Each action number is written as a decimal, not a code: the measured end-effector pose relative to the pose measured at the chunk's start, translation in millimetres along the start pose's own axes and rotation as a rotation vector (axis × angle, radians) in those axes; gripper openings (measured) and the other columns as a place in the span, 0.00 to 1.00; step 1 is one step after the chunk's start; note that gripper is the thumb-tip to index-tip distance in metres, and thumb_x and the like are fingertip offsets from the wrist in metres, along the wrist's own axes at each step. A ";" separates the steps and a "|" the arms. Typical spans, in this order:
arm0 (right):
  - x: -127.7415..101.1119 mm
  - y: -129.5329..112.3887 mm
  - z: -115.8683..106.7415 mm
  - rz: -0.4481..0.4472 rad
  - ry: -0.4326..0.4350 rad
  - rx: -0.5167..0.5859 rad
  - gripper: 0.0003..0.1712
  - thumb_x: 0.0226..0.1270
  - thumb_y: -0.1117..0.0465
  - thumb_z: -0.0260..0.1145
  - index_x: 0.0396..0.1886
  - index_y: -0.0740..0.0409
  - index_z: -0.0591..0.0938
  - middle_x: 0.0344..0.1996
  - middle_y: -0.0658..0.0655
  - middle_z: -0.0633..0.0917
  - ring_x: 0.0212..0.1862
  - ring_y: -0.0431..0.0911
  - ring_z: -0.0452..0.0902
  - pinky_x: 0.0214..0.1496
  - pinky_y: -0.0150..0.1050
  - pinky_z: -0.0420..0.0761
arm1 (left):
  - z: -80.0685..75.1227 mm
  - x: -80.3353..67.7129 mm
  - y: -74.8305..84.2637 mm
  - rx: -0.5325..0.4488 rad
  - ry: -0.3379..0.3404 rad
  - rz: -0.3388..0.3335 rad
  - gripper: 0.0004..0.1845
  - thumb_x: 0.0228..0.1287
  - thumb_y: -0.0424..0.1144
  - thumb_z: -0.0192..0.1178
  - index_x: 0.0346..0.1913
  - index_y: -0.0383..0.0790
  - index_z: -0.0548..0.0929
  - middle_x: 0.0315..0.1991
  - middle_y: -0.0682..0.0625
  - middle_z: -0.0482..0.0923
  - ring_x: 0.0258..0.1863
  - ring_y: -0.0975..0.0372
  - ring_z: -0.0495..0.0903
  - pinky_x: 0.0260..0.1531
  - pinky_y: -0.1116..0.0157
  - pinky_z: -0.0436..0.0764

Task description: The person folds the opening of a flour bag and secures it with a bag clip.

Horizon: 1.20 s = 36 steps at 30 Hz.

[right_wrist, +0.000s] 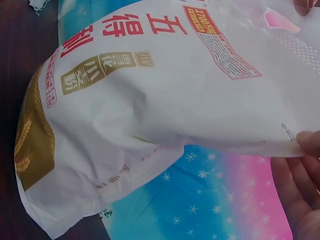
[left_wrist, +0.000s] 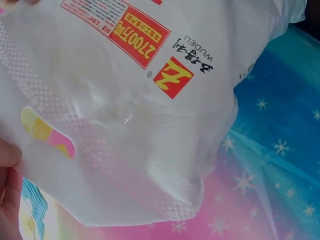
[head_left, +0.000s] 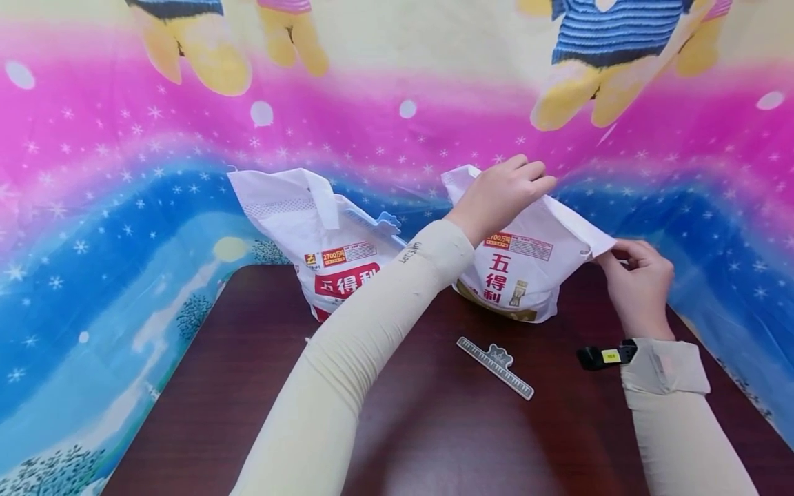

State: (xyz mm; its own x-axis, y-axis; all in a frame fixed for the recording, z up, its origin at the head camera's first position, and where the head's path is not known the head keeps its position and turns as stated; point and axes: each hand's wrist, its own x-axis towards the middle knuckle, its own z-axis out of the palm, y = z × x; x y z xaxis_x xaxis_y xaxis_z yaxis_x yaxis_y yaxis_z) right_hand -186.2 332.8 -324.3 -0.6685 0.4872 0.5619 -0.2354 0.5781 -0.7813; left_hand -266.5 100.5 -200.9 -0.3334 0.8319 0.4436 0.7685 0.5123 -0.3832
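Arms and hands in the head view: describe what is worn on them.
Both arms wear long, tight cream sleeves that end at the wrists. The left sleeve carries small dark lettering near the wrist. The right sleeve has a turned-back cuff, and beside it sits a black strap with a small yellow label. The left hand and right hand are bare, with no gloves.

White flour bag [head_left: 517, 275]: red and gold printing, gold wheat band at base. Stands upright on the bench, right of centre, far side. Top section is flattened and stretched sideways, its right corner drawn outward to a point.
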 end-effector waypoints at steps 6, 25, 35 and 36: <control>0.6 0.0 -7.9 0.046 -0.082 0.157 0.15 0.72 0.64 0.66 0.55 0.61 0.87 0.45 0.47 0.86 0.41 0.36 0.84 0.46 0.21 0.80 | 6.4 -0.9 -0.2 -0.031 0.027 -0.002 0.19 0.76 0.40 0.58 0.67 0.50 0.78 0.61 0.55 0.79 0.61 0.63 0.74 0.63 0.74 0.71; 26.5 -42.0 -34.4 -0.018 -0.440 -0.041 0.23 0.76 0.48 0.61 0.67 0.47 0.80 0.55 0.40 0.83 0.57 0.36 0.74 0.52 0.23 0.75 | 10.8 -5.3 -2.2 -0.009 0.063 0.039 0.18 0.75 0.39 0.59 0.65 0.48 0.79 0.60 0.54 0.79 0.61 0.63 0.74 0.65 0.73 0.70; 35.0 -51.1 -27.6 -0.047 -0.593 -0.167 0.31 0.69 0.46 0.69 0.68 0.53 0.77 0.59 0.53 0.79 0.50 0.35 0.79 0.40 0.18 0.78 | 12.8 -6.8 -3.1 0.016 0.054 0.037 0.19 0.75 0.42 0.59 0.65 0.50 0.77 0.60 0.55 0.77 0.62 0.63 0.73 0.65 0.73 0.69; 35.5 -51.5 -26.6 -0.049 -0.601 -0.181 0.32 0.69 0.46 0.70 0.68 0.54 0.77 0.61 0.55 0.79 0.52 0.39 0.80 0.40 0.17 0.77 | 13.2 -7.2 -3.5 0.015 0.051 0.035 0.19 0.75 0.42 0.60 0.66 0.50 0.77 0.61 0.55 0.77 0.62 0.63 0.73 0.65 0.73 0.69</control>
State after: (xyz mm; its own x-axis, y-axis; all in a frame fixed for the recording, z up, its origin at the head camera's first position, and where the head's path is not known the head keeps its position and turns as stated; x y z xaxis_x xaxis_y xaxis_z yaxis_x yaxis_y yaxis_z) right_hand -179.0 337.8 -256.9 -0.9518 0.0347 0.3046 -0.1884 0.7175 -0.6706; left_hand -274.0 95.6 -213.4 -0.2783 0.8376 0.4701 0.7706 0.4868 -0.4112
